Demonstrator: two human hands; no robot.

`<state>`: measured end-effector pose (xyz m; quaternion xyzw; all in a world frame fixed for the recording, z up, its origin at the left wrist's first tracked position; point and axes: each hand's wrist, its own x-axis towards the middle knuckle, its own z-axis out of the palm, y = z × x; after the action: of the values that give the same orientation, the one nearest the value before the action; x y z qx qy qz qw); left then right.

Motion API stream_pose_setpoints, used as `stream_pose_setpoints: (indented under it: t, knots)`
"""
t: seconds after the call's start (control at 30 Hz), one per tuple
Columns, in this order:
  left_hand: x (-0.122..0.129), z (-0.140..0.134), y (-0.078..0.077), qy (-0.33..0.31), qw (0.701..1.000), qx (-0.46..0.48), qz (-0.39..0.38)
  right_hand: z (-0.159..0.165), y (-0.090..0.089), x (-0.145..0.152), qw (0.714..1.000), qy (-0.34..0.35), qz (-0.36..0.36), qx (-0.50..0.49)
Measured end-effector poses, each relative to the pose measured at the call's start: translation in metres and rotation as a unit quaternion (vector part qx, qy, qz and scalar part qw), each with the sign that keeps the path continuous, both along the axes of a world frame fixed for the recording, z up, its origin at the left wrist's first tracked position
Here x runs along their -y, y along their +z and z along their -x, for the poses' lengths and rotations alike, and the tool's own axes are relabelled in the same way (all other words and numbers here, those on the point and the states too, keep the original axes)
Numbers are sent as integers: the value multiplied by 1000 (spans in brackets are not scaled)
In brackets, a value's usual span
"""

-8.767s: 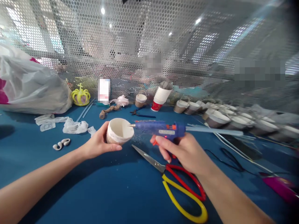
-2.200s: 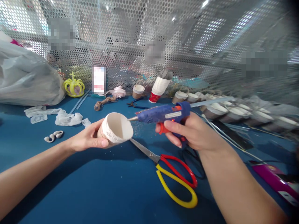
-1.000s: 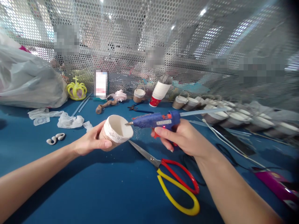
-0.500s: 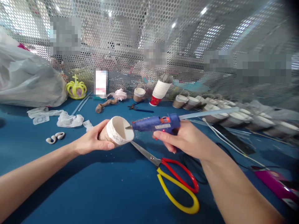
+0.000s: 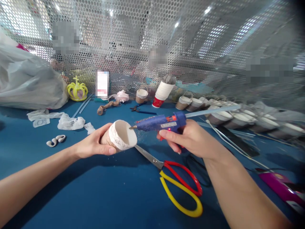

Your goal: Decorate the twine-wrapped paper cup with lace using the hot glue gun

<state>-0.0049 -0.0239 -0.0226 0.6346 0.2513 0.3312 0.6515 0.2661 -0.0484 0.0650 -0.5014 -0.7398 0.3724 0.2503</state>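
Blue table (image 5: 107,200) — forearms (image 5: 40,170) converge, left fingers (image 5: 107,149) clasping cup (image 5: 117,138), right fingers (image 5: 175,147) gripping glue gun (image 5: 154,123).

- We've decent brightness overall; small white lts (image 5: 176,24) glare thru the mesh screen (image 5: 128,38) up top.
- Soft shadow on the blue table (image 5: 90,194), lower L.
- We find the phone screen (image 5: 102,83) mostly blown out.
- Far R cups (image 5: 267,124) blurry, stretched; top R corner v. dark.
- Pixelated patches over bkgd.

The head-worn camera peers forward and down, close over the left hand (image 5: 101,143) at eight o'clock, right hand (image 5: 188,138) at four, perforated screen (image 5: 128,38) spanning twelve.
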Motion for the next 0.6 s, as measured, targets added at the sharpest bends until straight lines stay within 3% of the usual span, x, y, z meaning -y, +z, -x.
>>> stream_pose_setpoints:
  t: [0.3, 0.6]
  knots:
    - [4, 0, 4, -62, 997, 4, 42, 1, -2, -1, 1000, 10, -1, -23]
    - [3, -1, 5, -75, 996, 34, 43, -1, 5, 1, 999, 10, 30, 18]
